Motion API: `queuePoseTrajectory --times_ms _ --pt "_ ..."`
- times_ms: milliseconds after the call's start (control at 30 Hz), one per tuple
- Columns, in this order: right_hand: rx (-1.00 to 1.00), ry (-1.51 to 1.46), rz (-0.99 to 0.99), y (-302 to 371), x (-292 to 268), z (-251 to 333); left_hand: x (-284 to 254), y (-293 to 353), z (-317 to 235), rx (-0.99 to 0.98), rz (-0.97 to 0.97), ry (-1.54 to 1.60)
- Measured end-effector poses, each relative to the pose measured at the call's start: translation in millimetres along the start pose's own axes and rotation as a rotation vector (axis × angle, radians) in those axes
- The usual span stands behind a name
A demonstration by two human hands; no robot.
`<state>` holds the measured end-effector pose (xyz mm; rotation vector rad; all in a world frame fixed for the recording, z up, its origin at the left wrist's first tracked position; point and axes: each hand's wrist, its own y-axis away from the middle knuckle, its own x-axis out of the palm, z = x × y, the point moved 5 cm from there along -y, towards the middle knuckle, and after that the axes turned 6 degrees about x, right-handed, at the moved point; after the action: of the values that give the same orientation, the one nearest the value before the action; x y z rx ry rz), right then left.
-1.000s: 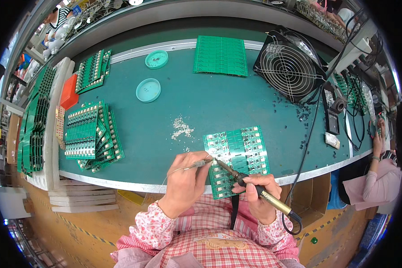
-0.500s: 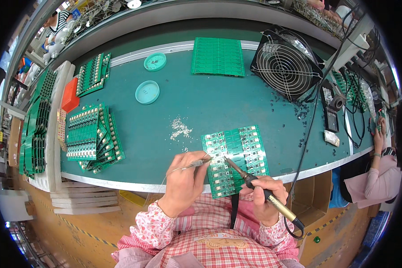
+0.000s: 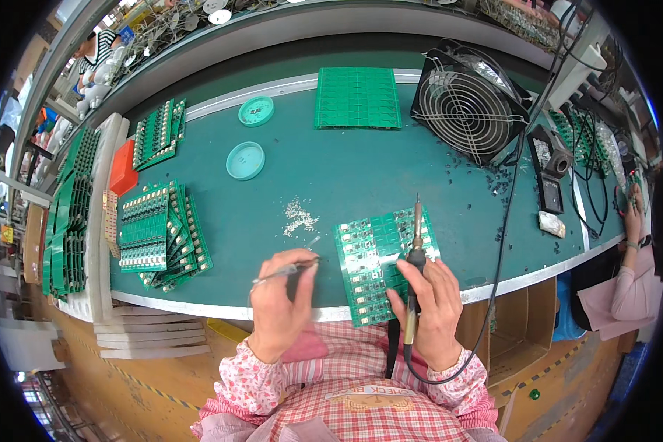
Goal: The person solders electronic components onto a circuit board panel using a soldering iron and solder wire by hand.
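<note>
My left hand (image 3: pixel 281 302) is closed on slim metal tweezers (image 3: pixel 276 274), held above the table's front edge, left of a green circuit board panel (image 3: pixel 361 276). A thin wire curves down beside that hand. In my right hand (image 3: pixel 435 309) is a soldering iron (image 3: pixel 418 239), its tip pointing away from me over the panel's right part and its handle slanting down through my fingers. Rows of small white and dark components cover the panel, which lies near the table edge. Small pale components (image 3: pixel 300 217) are scattered beyond my left hand.
Stacked circuit boards (image 3: pixel 144 228) lie left, by a red box (image 3: pixel 124 168). Two turquoise dishes (image 3: pixel 245 160) and a bare green panel stack (image 3: pixel 357 99) sit farther back. A black fan (image 3: pixel 468 110), an iron stand (image 3: pixel 549 169) and the iron's cord (image 3: pixel 502 228) occupy the right, near a co-worker's arm (image 3: pixel 630 258).
My right hand has swung the iron's tip up and away from the components, turning the tool nearly upright in view. My left hand has drawn left, off the panel, with the tweezers.
</note>
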<state>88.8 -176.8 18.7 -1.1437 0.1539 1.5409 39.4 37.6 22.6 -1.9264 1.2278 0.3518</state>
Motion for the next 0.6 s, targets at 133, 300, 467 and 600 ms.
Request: queuePoseTrajectory --times_ms 133,300,467,600 --pt "0.025 0.016 -0.005 -7.8 -0.3 1.7 -8.0 -1.4 10.4 -0.072 -0.015 -0.084" --pt "-0.006 -0.055 -0.117 -13.0 -7.4 0.2 -6.0 -2.9 10.4 -0.119 -0.044 -0.077" --pt "0.040 -0.093 -0.146 -8.1 -3.9 -9.1 -5.4 -4.4 12.3 -0.128 -0.049 -0.097" --pt "0.018 -0.097 -0.155 -8.3 -3.5 -9.1 -6.8 -6.4 20.0 -0.207 -0.093 -0.096"
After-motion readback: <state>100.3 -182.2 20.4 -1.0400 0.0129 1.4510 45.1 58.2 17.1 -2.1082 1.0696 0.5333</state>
